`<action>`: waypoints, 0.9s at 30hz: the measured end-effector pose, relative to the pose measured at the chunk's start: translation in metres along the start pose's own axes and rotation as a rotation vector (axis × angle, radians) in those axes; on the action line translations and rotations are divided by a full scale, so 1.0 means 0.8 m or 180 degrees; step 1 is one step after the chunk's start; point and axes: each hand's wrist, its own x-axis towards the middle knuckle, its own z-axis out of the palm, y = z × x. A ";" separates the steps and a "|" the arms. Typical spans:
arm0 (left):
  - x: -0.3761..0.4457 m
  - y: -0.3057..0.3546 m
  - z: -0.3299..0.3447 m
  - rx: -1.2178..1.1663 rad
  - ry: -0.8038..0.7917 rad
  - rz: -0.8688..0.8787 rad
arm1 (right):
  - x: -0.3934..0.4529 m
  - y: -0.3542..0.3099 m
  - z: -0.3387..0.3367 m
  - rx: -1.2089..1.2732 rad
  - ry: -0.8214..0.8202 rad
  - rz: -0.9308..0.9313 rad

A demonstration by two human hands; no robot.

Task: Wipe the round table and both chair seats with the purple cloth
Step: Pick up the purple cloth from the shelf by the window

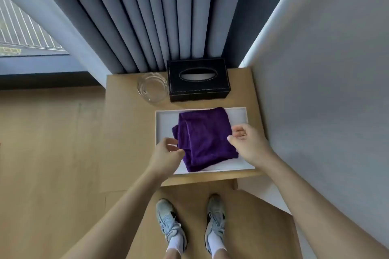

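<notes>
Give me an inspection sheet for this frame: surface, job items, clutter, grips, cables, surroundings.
Surface: small wooden side table in a corner; no round table or chairs in view.
Job's things: folded purple cloth lies on a white tray.
Clutter: black tissue box and glass ashtray behind the tray.
Grips: left hand pinches the cloth's left edge; right hand at its right edge, fingers curled, contact unclear.
Cables: nothing seen.
Surroundings: grey curtain behind, wall to the right, window to the left, wooden floor.
</notes>
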 end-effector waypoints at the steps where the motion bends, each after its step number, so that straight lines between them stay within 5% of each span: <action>1: 0.016 -0.005 0.011 0.0062 0.0105 -0.0037 | 0.015 0.011 0.010 -0.0038 0.0086 0.0068; 8: 0.079 -0.026 0.068 -0.0153 0.1005 -0.0224 | 0.079 0.061 0.066 -0.0014 0.0605 0.0496; 15: 0.055 0.002 0.080 -0.0962 0.0408 -0.0298 | 0.065 0.023 0.057 0.0494 0.0149 0.0213; 20: -0.004 0.056 0.028 -0.1719 0.0404 -0.0207 | 0.016 -0.047 0.008 0.0904 -0.0026 -0.0149; 27: -0.144 0.164 -0.100 -0.1964 0.0877 0.0676 | -0.088 -0.230 -0.064 0.1051 0.0056 -0.1020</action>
